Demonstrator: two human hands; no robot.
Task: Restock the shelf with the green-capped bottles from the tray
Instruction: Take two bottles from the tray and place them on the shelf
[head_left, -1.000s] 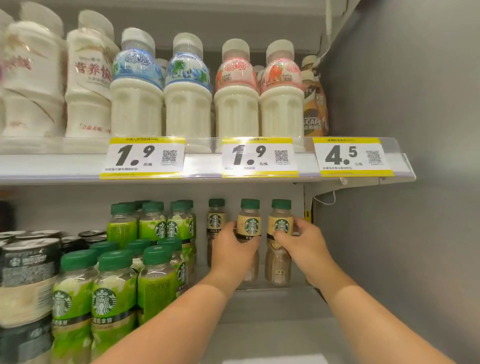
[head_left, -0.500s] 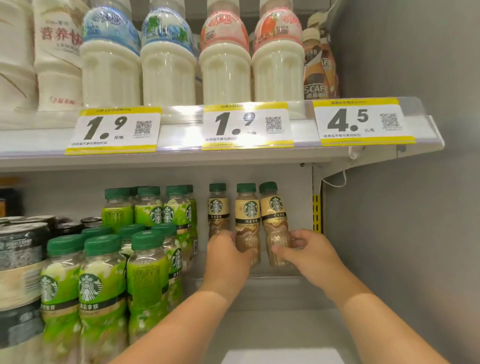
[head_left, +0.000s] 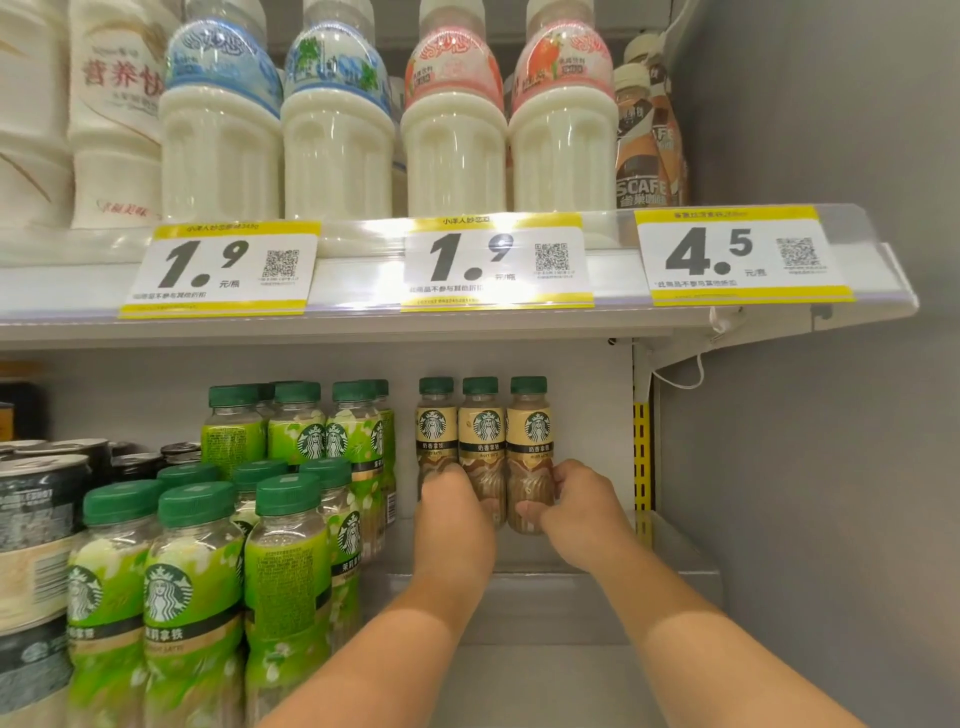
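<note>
Three green-capped coffee bottles with cream labels stand side by side at the back of the lower shelf (head_left: 545, 582). My left hand (head_left: 454, 512) wraps the lower part of the middle bottle (head_left: 482, 431) and covers the base of the left bottle (head_left: 437, 426). My right hand (head_left: 582, 506) grips the base of the right bottle (head_left: 530, 431), thumb across its front. All three stand upright and touch each other. No tray is in view.
Green-labelled bottles with green caps (head_left: 291, 566) fill the shelf to the left in several rows. Dark cans (head_left: 36, 525) stand at the far left. The upper shelf with price tags (head_left: 498, 265) hangs low overhead. A grey wall (head_left: 805, 493) closes the right side.
Both hands have pushed the middle and right bottles back against the rear wall, into line with the left one. The right bottle was tilted and now stands upright. The view has shifted upward.
</note>
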